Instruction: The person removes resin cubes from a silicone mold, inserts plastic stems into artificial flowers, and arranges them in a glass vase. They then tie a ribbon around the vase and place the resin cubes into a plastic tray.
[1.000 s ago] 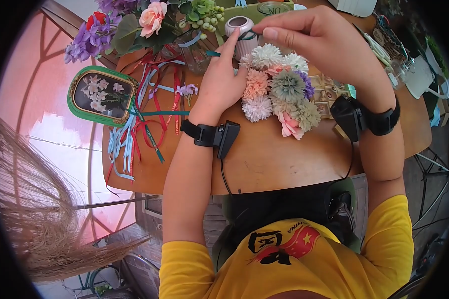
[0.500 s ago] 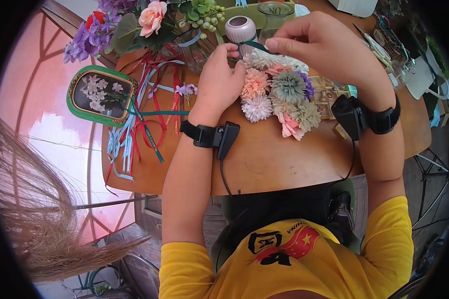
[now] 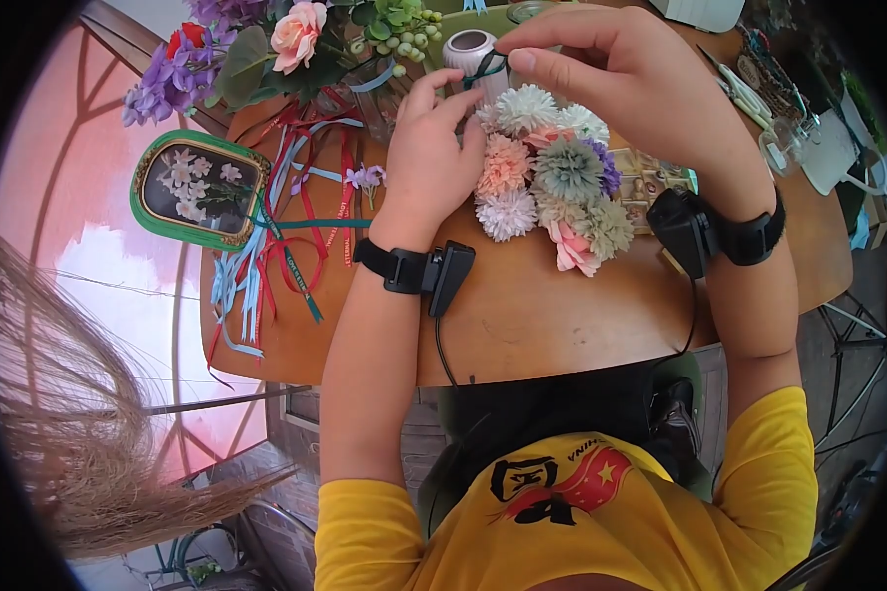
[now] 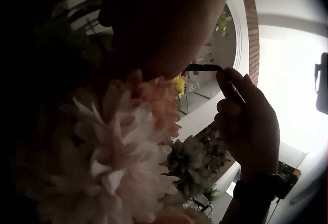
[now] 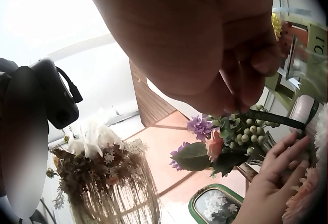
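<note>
right hand [image 3: 626,84]: I'm pinching the dark green ribbon [image 3: 484,71] between thumb and fingertips, close to the rim of the vase [image 3: 491,87]; right wrist view is showing it running fairly straight from my fingers to the vase.
left hand [image 3: 432,163]: not clenching; fingers are spreading and bending slightly, tips touching the vase side where the ribbon is crossing. Probably steadying it.
vase: standing upright toward the far side of the table [image 3: 542,325], just beyond the flower heads [image 3: 567,169], between my two hands.
ribbon change: compared with half a second ago, it's now rising toward the rim instead of stretching low over the white blooms; my right hand is sitting nearer the rim, my left fingertips are reaching higher. Glass jar [image 5: 310,73] is now mostly hiding behind my right hand in the head view.
ribbon meaning: I'm judging that the wrapping or tying is still going on; no finished bow is showing. Can't tell if the ribbon is circling the whole vase, back side is hiding.
flower heads: lying bunched near my left hand, apart from its fingers.
ribbon pile [image 3: 256,286]: blue and red strips are trailing over the table's left side.
framed flowers [image 3: 202,192]: lying just beside that pile.
green strip [image 3: 325,224]: running toward my left wrist; can't tell if it's the same ribbon.
</note>
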Motion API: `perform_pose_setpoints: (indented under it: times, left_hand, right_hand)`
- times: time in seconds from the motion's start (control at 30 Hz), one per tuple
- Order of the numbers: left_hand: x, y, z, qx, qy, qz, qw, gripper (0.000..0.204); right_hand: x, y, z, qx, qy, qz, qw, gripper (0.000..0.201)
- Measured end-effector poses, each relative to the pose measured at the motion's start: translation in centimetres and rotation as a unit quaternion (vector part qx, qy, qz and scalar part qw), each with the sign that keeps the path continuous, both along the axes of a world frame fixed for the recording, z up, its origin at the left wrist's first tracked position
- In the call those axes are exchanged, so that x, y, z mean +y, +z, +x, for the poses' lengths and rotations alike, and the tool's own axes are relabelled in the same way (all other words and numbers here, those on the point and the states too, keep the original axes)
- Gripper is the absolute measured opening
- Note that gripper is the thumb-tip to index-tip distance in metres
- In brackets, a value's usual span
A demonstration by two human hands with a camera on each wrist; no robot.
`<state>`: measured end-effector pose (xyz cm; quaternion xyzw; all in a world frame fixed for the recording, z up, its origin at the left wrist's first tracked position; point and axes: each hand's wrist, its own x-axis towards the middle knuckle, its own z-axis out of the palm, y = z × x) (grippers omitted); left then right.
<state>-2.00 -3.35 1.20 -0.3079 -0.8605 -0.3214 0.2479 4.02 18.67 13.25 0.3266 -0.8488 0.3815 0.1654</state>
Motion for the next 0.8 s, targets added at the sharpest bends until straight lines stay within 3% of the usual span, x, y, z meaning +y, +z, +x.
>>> perform_pose_setpoints:
  times: [0.13,0.2,0.4,0.5,0.7,0.8]
  left_hand:
    - [0.1,0.0,0.5,-0.015,-0.008,-0.005,1.000,0.039]
    - [0.2,0.1,0.5,-0.036,-0.015,-0.005,0.999,0.040]
    - [0.0,0.1,0.4,-0.041,-0.002,-0.008,0.999,0.038]
    - [-0.2,0.0,0.2,-0.026,0.005,0.001,1.000,0.035]
    - [-0.3,-0.1,-0.1,0.006,-0.001,0.024,1.000,0.031]
    - [-0.4,-0.1,-0.3,0.013,-0.004,0.024,1.000,0.029]
  right_hand:
    - [-0.3,0.0,0.7,-0.047,0.009,-0.003,0.999,0.026]
    - [-0.3,-2.9,-1.2,-0.015,0.034,-0.052,0.998,0.027]
    - [0.1,-1.3,-0.3,-0.115,-0.048,0.045,0.991,0.025]
    - [0.0,-1.6,-0.3,-0.099,-0.090,0.076,0.988,0.025]
    - [-0.5,-3.5,-1.1,-0.083,-0.055,0.049,0.994,0.026]
    - [-0.4,-5.4,-2.2,0.074,-0.072,0.126,0.987,0.025]
